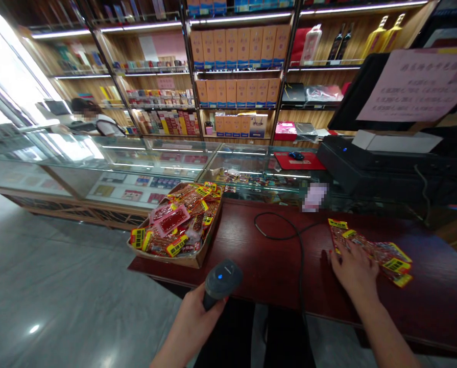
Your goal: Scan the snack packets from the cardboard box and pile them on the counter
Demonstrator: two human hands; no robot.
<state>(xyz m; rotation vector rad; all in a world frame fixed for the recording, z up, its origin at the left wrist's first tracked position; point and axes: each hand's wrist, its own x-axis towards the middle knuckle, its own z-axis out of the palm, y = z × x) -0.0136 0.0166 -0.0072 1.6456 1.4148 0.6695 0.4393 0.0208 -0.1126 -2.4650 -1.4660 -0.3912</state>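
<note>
My left hand [197, 318] is wrapped round the handle of a dark barcode scanner [225, 279], held at the table's front edge with a small blue light showing on it. On the right of the dark red table [251, 255], my right hand [354, 268] lies palm down with its fingers spread over several red and yellow snack packets [394, 255]. They overlap one another, and the hand covers part of them. Left of the scanner, a cardboard box [193, 259] holds a heap of similar snack packets [192, 199] and a pink-edged one [172, 220].
A black cable [301, 266] loops across the table. Behind stand a glass display counter [136, 158], a mouse [296, 155] on a red mat [308, 162], and a monitor [351, 102] over a black cash drawer unit [366, 174]. Another person [105, 125] is at the far left.
</note>
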